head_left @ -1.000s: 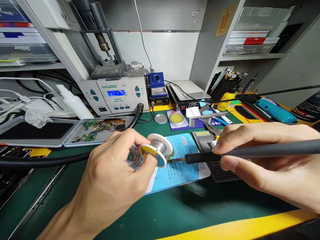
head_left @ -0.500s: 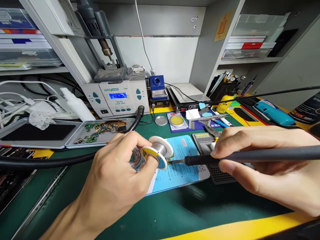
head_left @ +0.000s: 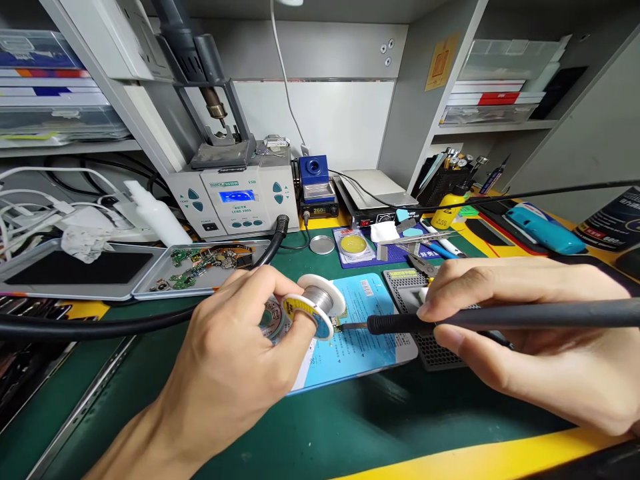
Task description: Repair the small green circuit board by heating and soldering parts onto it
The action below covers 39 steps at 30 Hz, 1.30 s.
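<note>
My left hand is closed around a small spool of solder wire, thumb and forefinger on its white flanges. In my right hand is a black soldering iron, pinched between thumb and fingers like a pen. Its tip points left and meets a small green circuit board right by the spool; whether tip and wire touch is hidden. Beneath the board lies a light blue printed box. Another round spool sits behind my left fingers, partly covered.
A hot air station and a blue soldering station stand at the back. A tray of circuit boards lies left, a grey perforated holder right. A thick black hose crosses the left side; the iron's cable crosses right.
The camera view has shifted slightly. Both hands keep their grips, and the iron's tip stays at the board beside the spool.
</note>
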{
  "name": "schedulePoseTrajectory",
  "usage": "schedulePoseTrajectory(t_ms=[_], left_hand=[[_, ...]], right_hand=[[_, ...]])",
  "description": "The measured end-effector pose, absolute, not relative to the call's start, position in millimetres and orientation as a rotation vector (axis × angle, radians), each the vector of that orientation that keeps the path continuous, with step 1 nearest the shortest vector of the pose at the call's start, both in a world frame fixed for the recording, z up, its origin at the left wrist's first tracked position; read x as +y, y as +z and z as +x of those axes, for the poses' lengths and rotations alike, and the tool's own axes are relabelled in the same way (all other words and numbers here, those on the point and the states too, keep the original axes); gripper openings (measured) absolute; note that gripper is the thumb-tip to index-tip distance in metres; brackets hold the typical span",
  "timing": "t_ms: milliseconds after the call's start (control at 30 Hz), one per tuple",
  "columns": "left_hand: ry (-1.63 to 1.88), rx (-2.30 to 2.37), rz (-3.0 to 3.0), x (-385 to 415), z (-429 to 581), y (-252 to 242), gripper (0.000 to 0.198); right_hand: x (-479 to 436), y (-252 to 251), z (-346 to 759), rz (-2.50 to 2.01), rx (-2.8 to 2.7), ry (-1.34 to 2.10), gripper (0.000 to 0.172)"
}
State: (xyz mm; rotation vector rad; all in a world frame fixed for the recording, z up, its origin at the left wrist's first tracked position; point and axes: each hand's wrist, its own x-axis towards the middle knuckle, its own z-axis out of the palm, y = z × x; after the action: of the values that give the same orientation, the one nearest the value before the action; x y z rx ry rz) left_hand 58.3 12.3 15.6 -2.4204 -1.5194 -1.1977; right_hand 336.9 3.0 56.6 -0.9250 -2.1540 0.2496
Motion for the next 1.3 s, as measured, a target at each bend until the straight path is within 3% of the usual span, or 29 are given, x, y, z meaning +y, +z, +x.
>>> schedulePoseTrajectory(t_ms=[1300], left_hand=[[-1.231, -1.508, -2.439, 10.4, 63.4, 18.4, 0.005]], right_hand=[[0.5, 53.8, 339.5, -0.906, -2.153, 0.315, 0.026]])
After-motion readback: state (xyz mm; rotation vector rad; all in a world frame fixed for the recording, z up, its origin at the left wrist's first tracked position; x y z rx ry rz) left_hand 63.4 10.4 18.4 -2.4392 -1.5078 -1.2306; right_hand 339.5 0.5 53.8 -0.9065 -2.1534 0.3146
